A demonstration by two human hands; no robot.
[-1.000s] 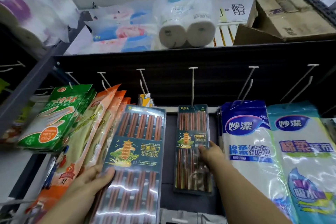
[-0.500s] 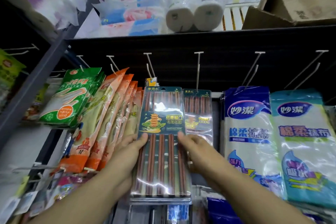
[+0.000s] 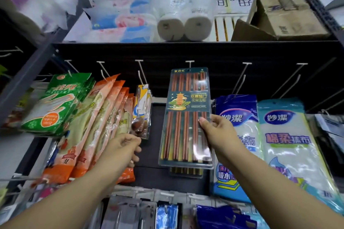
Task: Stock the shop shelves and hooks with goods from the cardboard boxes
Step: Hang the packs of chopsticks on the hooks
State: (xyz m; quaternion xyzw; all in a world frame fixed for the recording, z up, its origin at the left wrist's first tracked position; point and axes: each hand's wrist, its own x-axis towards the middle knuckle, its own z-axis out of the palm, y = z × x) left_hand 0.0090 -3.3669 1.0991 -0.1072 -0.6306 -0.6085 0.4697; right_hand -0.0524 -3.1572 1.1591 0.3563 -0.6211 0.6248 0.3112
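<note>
I hold the chopstick pack (image 3: 187,117) by its edge in my right hand (image 3: 216,132), top hole at the hook (image 3: 189,63) (for hanging); left hand (image 3: 123,147) loosely curled, empty.

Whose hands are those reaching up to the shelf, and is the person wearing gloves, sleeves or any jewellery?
They belong to the person wearing the camera. Both the left hand and the right hand are bare, with no gloves. The forearms are uncovered as far as the picture's lower edge, so no sleeve shows. No watch, bracelet or ring is visible. The fingernails look short and unpainted.
</note>
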